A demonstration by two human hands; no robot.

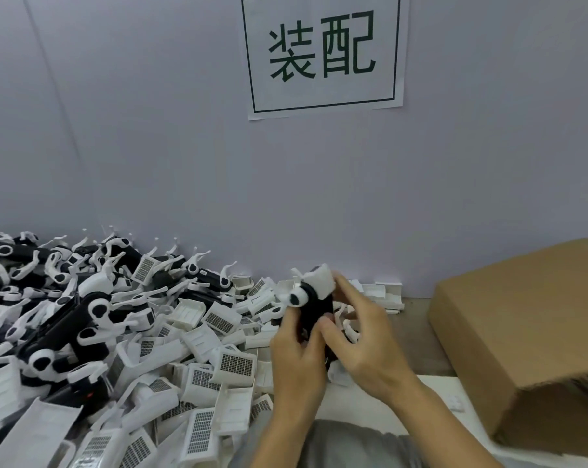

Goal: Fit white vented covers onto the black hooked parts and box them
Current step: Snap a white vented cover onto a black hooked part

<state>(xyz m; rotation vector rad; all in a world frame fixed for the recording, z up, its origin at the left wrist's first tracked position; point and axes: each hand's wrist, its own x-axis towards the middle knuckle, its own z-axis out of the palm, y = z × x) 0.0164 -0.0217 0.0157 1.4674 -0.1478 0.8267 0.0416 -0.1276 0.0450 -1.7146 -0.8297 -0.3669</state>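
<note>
Above the table, at centre, both hands hold one black hooked part [314, 307] upright. My left hand [297, 359] grips its lower body from the left. My right hand [360, 336] holds it from the right, with fingers reaching to a white vented cover [321, 280] at the part's top. A white hook with a black round pivot [297, 298] sticks out to the left of the part. The part's lower end is hidden by my fingers.
A heap of black hooked parts [66, 309] fills the left of the table, with several loose white vented covers [235, 366] spread toward the centre. A brown cardboard box [522, 332] stands at the right. A sign [323, 52] hangs on the grey wall behind.
</note>
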